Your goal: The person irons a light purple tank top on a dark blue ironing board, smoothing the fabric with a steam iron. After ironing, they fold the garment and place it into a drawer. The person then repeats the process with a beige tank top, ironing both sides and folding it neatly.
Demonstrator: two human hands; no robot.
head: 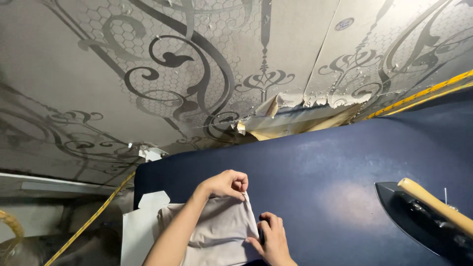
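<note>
A pale grey piece of cloth (221,231) lies at the near edge of a dark navy padded ironing surface (315,167). My left hand (224,184) pinches the cloth's upper corner between fingers and thumb. My right hand (272,239) presses on and grips the cloth's right edge lower down. The cloth is creased and bunched between the two hands.
A black flat iron with a pale wooden handle (431,212) rests on the surface at the right. A yellow cord (423,93) runs along the far edge, another yellow cord (88,221) at the left. Behind is a patterned grey wall (148,74) with torn paper (315,106).
</note>
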